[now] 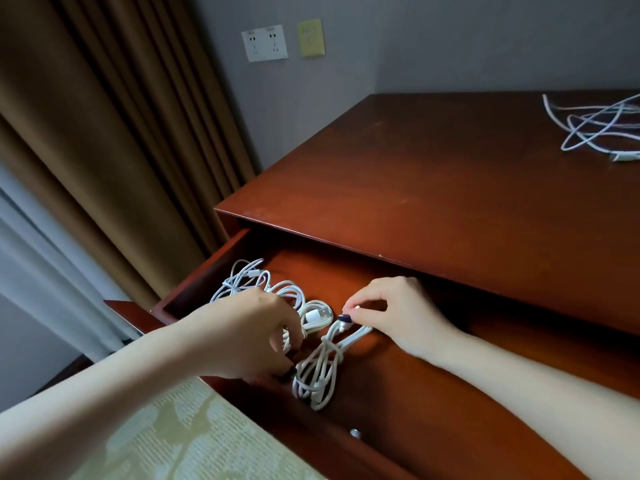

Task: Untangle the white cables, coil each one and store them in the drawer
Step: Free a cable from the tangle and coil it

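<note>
The wooden drawer [408, 403] is pulled open below the desk top. Inside it, a coiled white cable [320, 372] lies near the front wall. My left hand [252, 334] curls round its near end, and my right hand [394, 313] pinches its far end between thumb and fingers. Behind my left hand, more coiled white cables [256, 282] lie at the drawer's left, with a USB plug [320, 315] showing. A loose tangle of white cables [599, 128] lies on the desk top [433, 174] at the far right.
Brown curtains [104, 133] hang at the left, beside the desk. Wall sockets [265, 43] sit on the grey wall behind. A metal knob [355, 433] is on the drawer front. Patterned green fabric [194, 434] lies below the drawer.
</note>
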Tool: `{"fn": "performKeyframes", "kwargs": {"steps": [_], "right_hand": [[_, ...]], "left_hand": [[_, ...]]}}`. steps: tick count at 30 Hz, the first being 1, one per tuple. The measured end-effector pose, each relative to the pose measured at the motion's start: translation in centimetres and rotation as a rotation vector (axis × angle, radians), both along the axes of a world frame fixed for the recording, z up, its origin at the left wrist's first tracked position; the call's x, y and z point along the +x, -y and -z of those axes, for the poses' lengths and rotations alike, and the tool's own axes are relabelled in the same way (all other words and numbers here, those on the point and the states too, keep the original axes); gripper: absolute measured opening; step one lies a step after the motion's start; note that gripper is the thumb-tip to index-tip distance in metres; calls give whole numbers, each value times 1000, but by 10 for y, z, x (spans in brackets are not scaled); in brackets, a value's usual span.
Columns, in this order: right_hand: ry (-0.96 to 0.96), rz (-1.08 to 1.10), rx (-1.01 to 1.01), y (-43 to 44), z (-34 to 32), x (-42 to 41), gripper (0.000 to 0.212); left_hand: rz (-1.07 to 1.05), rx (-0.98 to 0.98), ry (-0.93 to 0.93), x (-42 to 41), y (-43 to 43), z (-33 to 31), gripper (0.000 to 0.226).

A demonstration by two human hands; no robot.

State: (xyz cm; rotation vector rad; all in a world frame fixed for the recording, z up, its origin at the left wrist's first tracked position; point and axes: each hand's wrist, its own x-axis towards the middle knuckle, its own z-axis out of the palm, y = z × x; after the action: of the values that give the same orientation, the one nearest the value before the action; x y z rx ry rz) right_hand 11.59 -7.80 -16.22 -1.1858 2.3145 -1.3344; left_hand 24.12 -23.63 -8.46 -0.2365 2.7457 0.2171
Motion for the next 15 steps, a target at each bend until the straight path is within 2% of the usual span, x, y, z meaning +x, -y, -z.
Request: {"fn": "performKeyframes", "kwargs": {"steps": [3, 5, 11, 15], "right_hand": [[-157, -94, 69, -5, 6, -2, 12], [-195, -141, 115, -6, 5, -4, 18], [-122, -115, 128, -15, -8, -11, 24], [-86, -186, 126, -33, -3, -12, 32]], "left_hand": [[0, -2, -48, -2, 2, 1, 21], [-4, 14, -78, -3, 0, 1, 18], [-16, -14, -135, -5, 1, -6, 15], [-5, 8, -123, -1, 0, -10, 19]]}}
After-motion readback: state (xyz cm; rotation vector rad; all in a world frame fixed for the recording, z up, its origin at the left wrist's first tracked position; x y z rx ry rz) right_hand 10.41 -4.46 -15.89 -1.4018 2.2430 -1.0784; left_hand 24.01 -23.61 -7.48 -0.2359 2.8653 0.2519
